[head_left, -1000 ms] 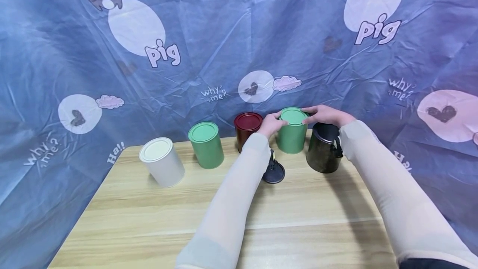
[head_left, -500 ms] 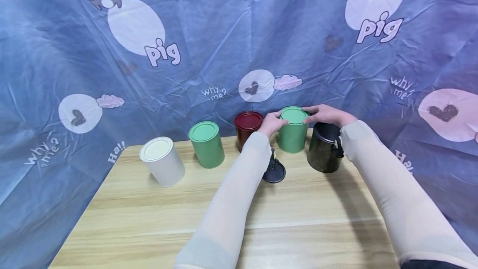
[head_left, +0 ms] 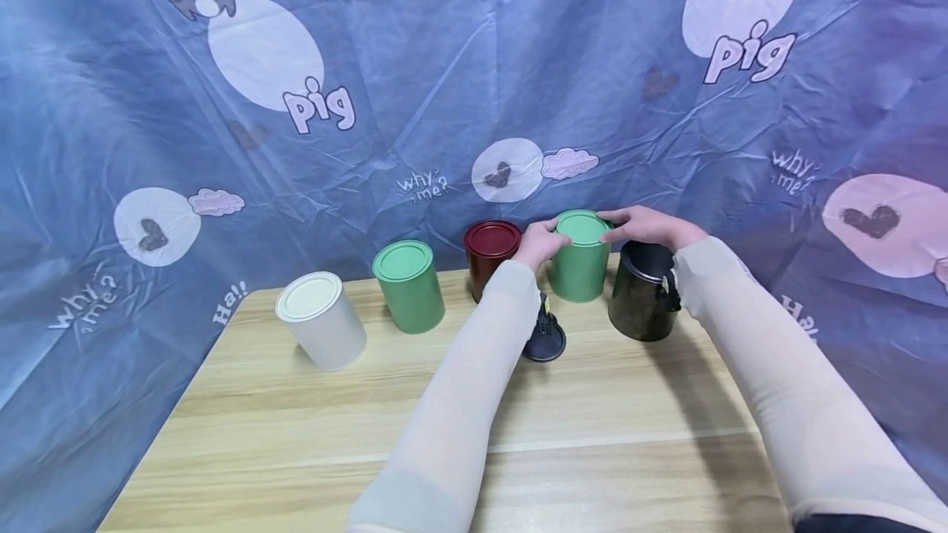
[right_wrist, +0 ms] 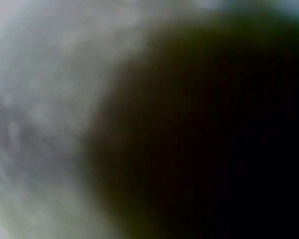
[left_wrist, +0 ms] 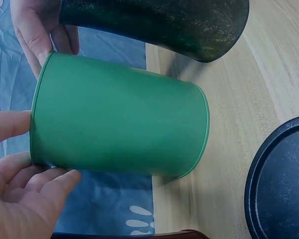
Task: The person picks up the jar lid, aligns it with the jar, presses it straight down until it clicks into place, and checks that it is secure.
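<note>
A green lidded can (head_left: 581,276) stands upright near the back of the table, between both hands. On its left side, my left hand (head_left: 539,243) grips the upper edge, with the thumb at the lid's rim. My right hand (head_left: 646,226) holds the same rim from the right. Up close in the left wrist view, the green can (left_wrist: 119,114) has the left thumb and fingers at its lid end. Under the right wrist stands a black can (head_left: 638,309). A black round lid (left_wrist: 284,184) lies flat on the table. Only blur and darkness show in the right wrist view.
To the left stand a dark red can (head_left: 492,242), a second green can (head_left: 411,290) and a white can (head_left: 326,327). The wooden table (head_left: 311,434) ends against a blue printed cloth (head_left: 415,72) at the back and left.
Both hands stay at the green can's rim, and no can has visibly moved. Only the head view has shifted slightly.
</note>
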A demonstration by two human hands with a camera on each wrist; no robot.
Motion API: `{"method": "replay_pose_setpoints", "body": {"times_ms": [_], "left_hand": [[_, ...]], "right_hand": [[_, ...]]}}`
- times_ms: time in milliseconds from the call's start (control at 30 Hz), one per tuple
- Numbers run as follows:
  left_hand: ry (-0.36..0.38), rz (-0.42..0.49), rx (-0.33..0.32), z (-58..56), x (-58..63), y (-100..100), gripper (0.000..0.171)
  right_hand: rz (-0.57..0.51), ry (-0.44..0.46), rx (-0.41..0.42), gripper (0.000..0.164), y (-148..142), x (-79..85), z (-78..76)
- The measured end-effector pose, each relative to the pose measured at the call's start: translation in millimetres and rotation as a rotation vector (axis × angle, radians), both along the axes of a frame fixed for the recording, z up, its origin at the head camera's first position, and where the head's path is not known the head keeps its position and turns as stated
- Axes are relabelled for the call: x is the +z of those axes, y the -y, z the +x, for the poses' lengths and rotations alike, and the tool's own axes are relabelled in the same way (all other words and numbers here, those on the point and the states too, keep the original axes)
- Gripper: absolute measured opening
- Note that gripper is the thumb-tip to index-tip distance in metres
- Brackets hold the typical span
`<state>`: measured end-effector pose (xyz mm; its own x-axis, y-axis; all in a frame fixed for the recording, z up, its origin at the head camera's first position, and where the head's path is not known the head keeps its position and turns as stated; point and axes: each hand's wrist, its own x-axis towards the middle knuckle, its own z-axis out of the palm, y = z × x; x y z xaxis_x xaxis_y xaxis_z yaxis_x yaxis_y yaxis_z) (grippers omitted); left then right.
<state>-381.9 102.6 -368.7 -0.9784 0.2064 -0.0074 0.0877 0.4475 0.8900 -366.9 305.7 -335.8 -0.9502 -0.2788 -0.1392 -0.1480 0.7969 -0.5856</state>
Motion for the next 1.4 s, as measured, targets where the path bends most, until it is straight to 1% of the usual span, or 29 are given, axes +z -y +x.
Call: {"method": "replay_pose_setpoints", "body": {"times_ms": [333,1033,1400], "left_hand": [[-0.007,-0.002,0.019,3.5,2.4,0.1,0.059],[-0.008,0.016,0.018,0.2,-1.4,-0.6,0.06],[-0.006,-0.002,0.006,-0.1,-0.6,0.4,0.059]], "right_hand": [[0.011,0.008,0.004,0.07,0.8,1.0,0.5],[0.008,0.004,0.011,0.07,0.8,0.1,0.2],[0.003,0.005,0.007,0.071,0.5,-1.6,-2.0]]}}
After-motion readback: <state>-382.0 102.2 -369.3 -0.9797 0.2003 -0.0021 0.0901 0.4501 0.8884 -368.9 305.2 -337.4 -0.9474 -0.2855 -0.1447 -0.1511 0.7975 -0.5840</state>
